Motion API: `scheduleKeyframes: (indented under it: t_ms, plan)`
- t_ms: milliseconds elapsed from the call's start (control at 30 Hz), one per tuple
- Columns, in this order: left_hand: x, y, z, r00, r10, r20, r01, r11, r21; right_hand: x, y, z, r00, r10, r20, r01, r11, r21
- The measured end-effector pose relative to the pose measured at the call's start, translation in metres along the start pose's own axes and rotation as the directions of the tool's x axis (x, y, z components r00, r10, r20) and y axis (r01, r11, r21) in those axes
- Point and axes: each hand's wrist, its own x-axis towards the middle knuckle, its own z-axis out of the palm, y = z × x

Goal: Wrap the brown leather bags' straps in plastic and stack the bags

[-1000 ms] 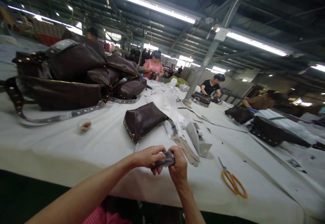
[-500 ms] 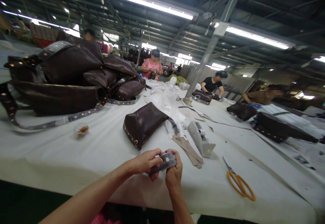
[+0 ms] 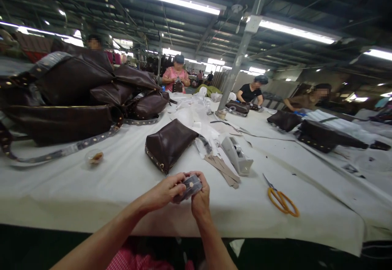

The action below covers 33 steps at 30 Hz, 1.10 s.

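Above the near edge of the table, both hands grip a dark studded bag strap point(image 3: 191, 184) that looks folded or coiled and wrapped in clear film. My left hand point(image 3: 168, 190) has its fingers closed on one end. Around the other end, my right hand point(image 3: 200, 196) is closed too, its fingers partly hidden behind the strap. Just beyond them lies a dark brown leather bag point(image 3: 171, 142) with studs along its lower edge. To its right are a grey tape dispenser point(image 3: 236, 155) and tan strips point(image 3: 223, 170).
A heap of brown bags point(image 3: 82, 86) fills the left, near a small clear dish point(image 3: 94, 158). Scissors with orange handles point(image 3: 283, 200) lie on the right of the white-covered table point(image 3: 128, 188). A metal post point(image 3: 237, 65) rises mid-table. Several co-workers are at the far side.
My view has shifted slightly, so most things sit further left and higher in the picture. The hands have turned the strap a little and stay closed on it.
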Motion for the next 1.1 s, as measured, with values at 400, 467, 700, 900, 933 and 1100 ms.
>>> scheduleKeyframes:
  t_ms: [400,467,700,900,933,1100]
  plan:
    - [-0.016,0.009,-0.006,0.996,-0.07,-0.048,0.065,0.993,-0.094,-0.008,-0.018,0.018,0.996,0.08,0.025,-0.082,0.994,0.071]
    - [-0.015,0.01,-0.001,0.989,-0.095,-0.115,0.086,0.993,-0.081,-0.007,-0.02,0.017,0.997,0.068,0.028,-0.07,0.995,0.077]
    - [-0.012,0.012,0.002,0.97,-0.169,-0.173,0.145,0.979,-0.145,-0.009,-0.027,0.012,0.995,-0.066,0.072,0.07,0.996,-0.058]
    - [-0.013,0.029,0.008,0.969,-0.202,-0.143,0.178,0.97,-0.166,-0.011,-0.037,0.001,0.969,-0.214,0.124,0.238,0.943,-0.234]
    - [-0.014,0.034,0.012,0.969,-0.192,-0.157,0.17,0.975,-0.14,-0.012,-0.04,0.0,0.966,-0.224,0.13,0.25,0.936,-0.246]
    - [-0.02,0.041,0.027,0.973,-0.124,-0.193,0.104,0.989,-0.108,-0.016,-0.044,-0.003,0.949,-0.281,0.143,0.312,0.907,-0.283]
